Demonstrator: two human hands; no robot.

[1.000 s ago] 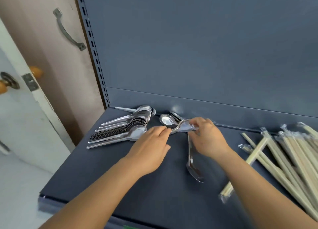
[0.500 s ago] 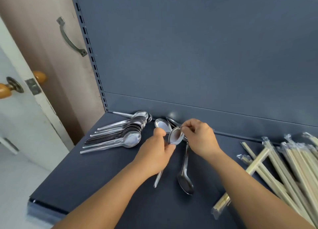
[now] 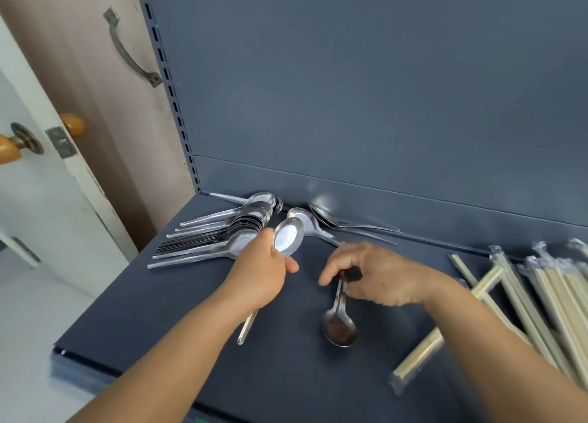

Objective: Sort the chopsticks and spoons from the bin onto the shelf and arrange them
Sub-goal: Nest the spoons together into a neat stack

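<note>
My left hand (image 3: 265, 271) grips a steel spoon (image 3: 288, 237) by its neck, bowl up and facing me, handle sticking out below my wrist. My right hand (image 3: 378, 276) pinches the handles of one or two spoons (image 3: 339, 325) whose bowl lies toward me on the dark blue shelf (image 3: 165, 311). A fanned stack of spoons (image 3: 222, 235) lies at the back left. Loose spoons (image 3: 321, 220) rest by the back panel. Wrapped wooden chopsticks (image 3: 541, 292) lie in a heap on the right.
The shelf's blue back panel (image 3: 366, 88) rises right behind the spoons. A slotted upright (image 3: 171, 98) marks its left edge. Beyond it stand a brown door with a metal handle (image 3: 130, 50) and a white door with a round knob (image 3: 12, 145). The bin is out of view.
My hands have parted. The left one carried its spoon to the left toward the stack, bowl upright. The right one dropped back toward me and took hold of the spoon handles lying on the shelf.
</note>
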